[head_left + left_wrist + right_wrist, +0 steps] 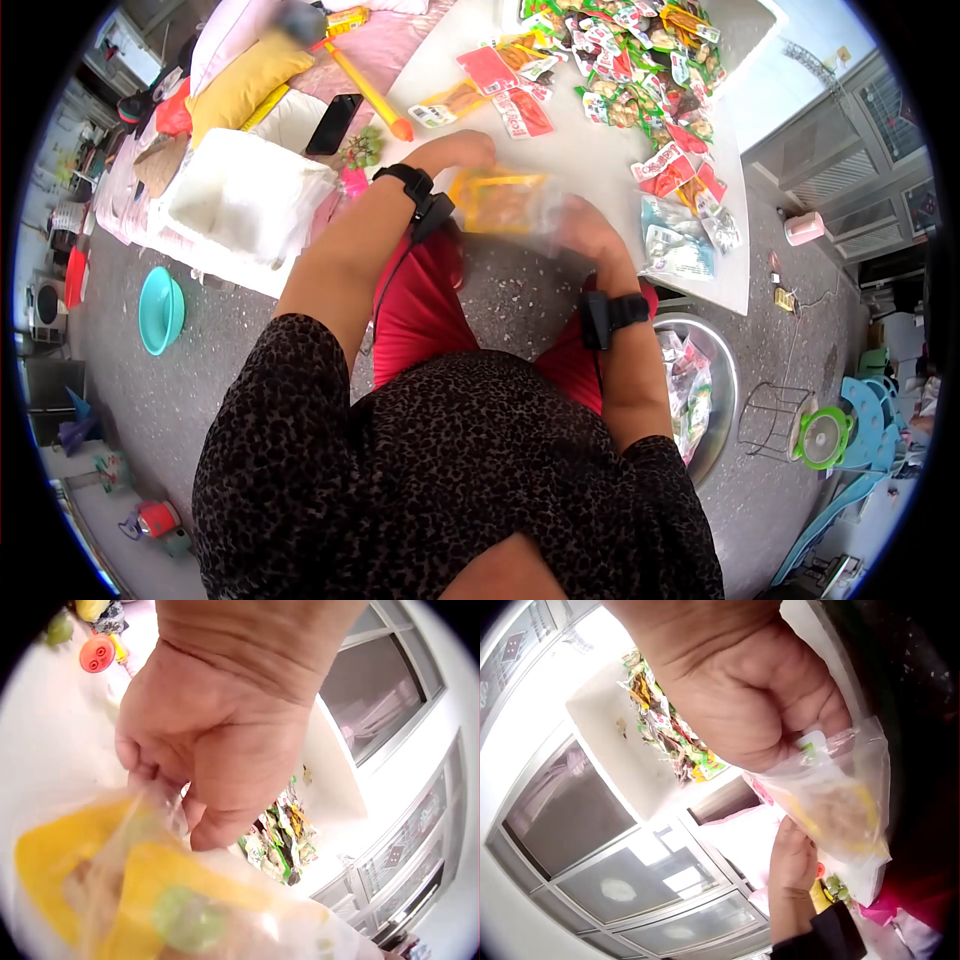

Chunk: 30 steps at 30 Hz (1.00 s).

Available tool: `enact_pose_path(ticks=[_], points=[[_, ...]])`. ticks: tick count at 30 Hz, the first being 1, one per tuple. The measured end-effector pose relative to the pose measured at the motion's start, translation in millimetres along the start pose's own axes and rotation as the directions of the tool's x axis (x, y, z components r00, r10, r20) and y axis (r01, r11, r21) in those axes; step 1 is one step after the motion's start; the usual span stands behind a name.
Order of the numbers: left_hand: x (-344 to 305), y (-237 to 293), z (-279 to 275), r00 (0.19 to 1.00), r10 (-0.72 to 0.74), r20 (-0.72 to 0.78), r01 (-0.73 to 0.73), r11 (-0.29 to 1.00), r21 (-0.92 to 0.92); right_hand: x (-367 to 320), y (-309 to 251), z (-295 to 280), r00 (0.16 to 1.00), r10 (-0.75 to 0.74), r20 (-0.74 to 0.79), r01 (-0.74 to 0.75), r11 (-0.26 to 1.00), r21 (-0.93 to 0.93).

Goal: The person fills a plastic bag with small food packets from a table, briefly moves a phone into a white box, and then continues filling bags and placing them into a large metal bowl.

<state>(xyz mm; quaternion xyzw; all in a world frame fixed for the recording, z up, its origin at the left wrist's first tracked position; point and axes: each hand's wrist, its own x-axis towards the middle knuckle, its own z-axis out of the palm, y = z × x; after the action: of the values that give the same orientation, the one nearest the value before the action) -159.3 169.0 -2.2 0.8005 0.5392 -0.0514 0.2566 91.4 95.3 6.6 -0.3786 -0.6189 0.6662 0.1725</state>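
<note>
A clear plastic bag [503,203] with yellow snack packets inside hangs over the near edge of the white table [590,160]. My left hand [462,150] pinches its left top edge, and in the left wrist view the left hand [196,754] has curled fingers on the clear bag [157,900]. My right hand [588,228] grips the bag's right side. The right wrist view has the right hand [761,697] closed on the bag's rim [838,799], with the left hand [791,871] opposite.
A heap of colourful snack packets [640,70] covers the far table, with loose ones [685,235] at the right edge. A metal basin [728,385] of packets sits by my right knee. A phone [333,123], white bag stack [240,195] and teal bowl [160,310] lie left.
</note>
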Motion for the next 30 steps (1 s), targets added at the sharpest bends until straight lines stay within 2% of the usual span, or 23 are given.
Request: enact_pose_path(ticks=[3,6,7,9,11,12,15,18,21,24,27,29,30], points=[[3.1,8.8,-7.2,0.98,0.009,0.197,-0.043,0.984,0.171,-7.3,-16.3,10.9,0.999,0.037,-0.017,-0.038,0.998,-0.056],[3.1,13.3,-9.2,0.97,0.043,0.24,-0.097,0.971,0.218,-1.8,-9.9,8.6,0.996,0.057,-0.069,-0.067,0.985,-0.161],[4.5,10.2,-7.6,0.98,0.052,0.192,-0.084,0.983,0.163,2.9,-2.5,5.3,0.996,0.048,-0.078,-0.065,0.971,-0.23],[3.7,4.9,-4.9,0.994,0.059,0.092,-0.064,0.997,0.05,3.8,0.8,4.4,0.989,0.08,-0.121,-0.103,0.975,-0.195],[1.3,4.1,-6.1,0.995,0.041,0.086,-0.037,0.998,-0.05,-5.0,-5.7,10.1,0.968,0.173,-0.18,-0.172,0.985,0.02],[-3.9,8.7,-9.4,0.996,0.032,0.084,-0.024,0.995,-0.099,-5.7,-5.0,10.3,0.969,0.17,-0.182,-0.172,0.985,0.004],[-16.9,24.9,-17.4,0.98,0.028,0.196,-0.022,0.999,-0.028,-5.9,-2.3,10.5,0.971,0.158,-0.177,-0.167,0.985,-0.039],[-12.9,28.6,-18.3,0.929,0.045,0.368,-0.063,0.997,0.035,-8.0,0.0,8.7,0.975,0.148,-0.163,-0.159,0.986,-0.059],[-17.5,35.6,-19.2,0.919,0.04,0.392,-0.034,0.999,-0.022,-12.1,0.1,8.6,0.974,0.131,-0.185,-0.147,0.987,-0.071],[-17.8,26.9,-14.1,0.963,0.149,0.223,-0.073,0.946,-0.316,-18.1,-5.0,6.3,0.973,0.099,-0.208,-0.119,0.989,-0.084],[-22.6,24.6,-12.0,0.991,0.136,0.006,-0.1,0.758,-0.644,-29.2,-16.7,4.7,0.973,0.064,-0.222,-0.074,0.996,-0.039],[-29.4,33.3,-21.9,0.976,0.21,-0.052,-0.188,0.705,-0.684,-37.3,-26.2,5.9,0.959,0.011,-0.284,-0.015,1.0,-0.012],[-35.8,41.2,-28.6,0.966,0.245,-0.082,-0.23,0.674,-0.702,-39.3,-28.9,7.1,0.95,-0.068,-0.305,0.016,0.985,-0.171]])
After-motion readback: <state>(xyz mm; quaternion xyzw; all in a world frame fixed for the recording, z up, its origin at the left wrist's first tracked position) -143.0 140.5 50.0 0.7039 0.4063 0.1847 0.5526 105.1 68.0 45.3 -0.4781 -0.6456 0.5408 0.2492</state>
